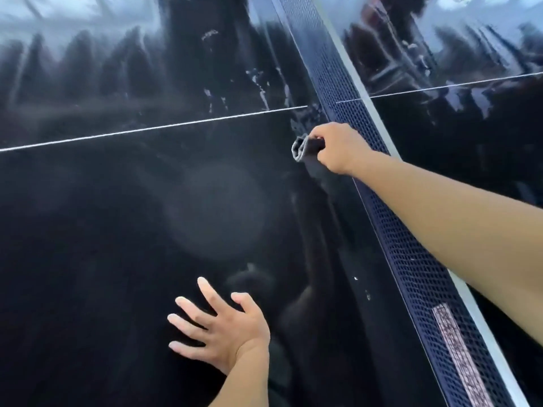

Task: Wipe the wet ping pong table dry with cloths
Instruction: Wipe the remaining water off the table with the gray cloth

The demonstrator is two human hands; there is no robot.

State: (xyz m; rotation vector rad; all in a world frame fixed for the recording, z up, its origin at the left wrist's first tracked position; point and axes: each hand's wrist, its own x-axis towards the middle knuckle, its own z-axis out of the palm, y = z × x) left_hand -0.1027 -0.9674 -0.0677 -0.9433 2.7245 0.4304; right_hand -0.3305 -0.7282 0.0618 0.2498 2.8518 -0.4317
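I see the ping pong table (117, 201), dark and shiny, with the net (411, 259) running across on the right side. My right hand (338, 148) grips a dark cloth (305, 149), fingers curled around it, just beside the net near the white centre line (147, 129). My left hand (223, 324) lies flat on the table, fingers spread wide.

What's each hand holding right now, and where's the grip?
The right hand grips a dark cloth at its bunched end, beside the net. The left hand holds nothing, fingers spread over the table.
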